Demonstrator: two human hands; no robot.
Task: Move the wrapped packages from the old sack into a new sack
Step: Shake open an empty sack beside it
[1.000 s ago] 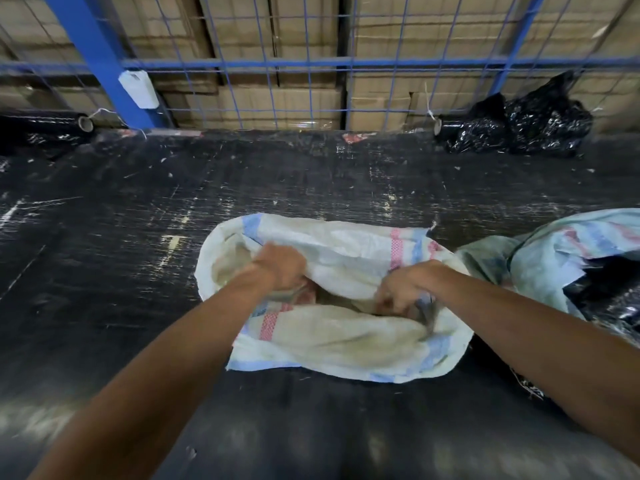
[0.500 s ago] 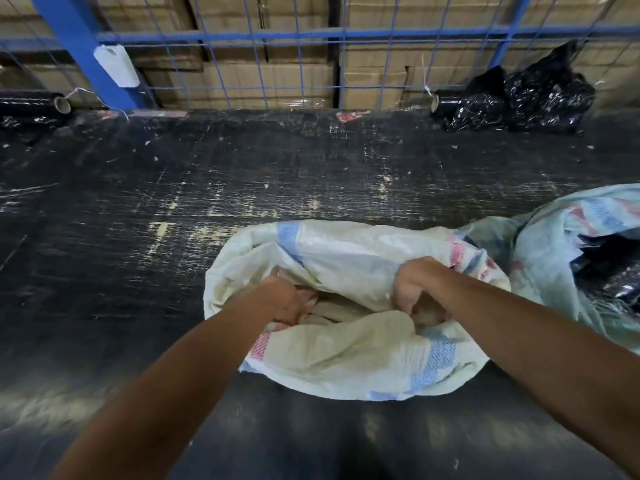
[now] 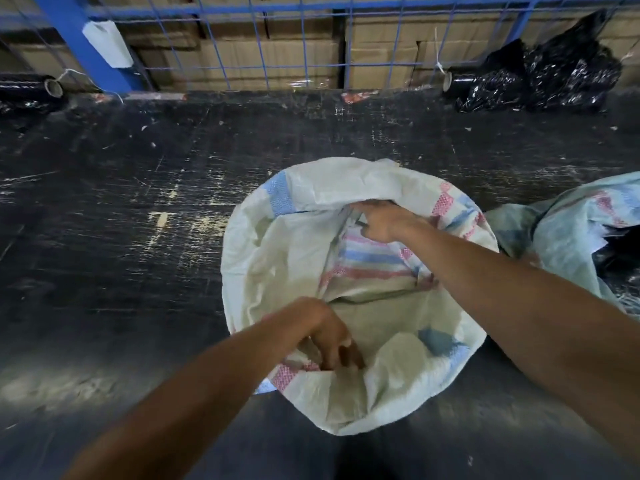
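Here, scuffed black table fronts blue mesh fence.

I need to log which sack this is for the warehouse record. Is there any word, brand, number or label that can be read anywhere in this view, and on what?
None can be read.
New sack: only blue and pink woven stripes, no print.
Old sack: stripes only, no print visible.
White tag on the blue post: looks blank.
Cardboard boxes behind the mesh: no legible marking.
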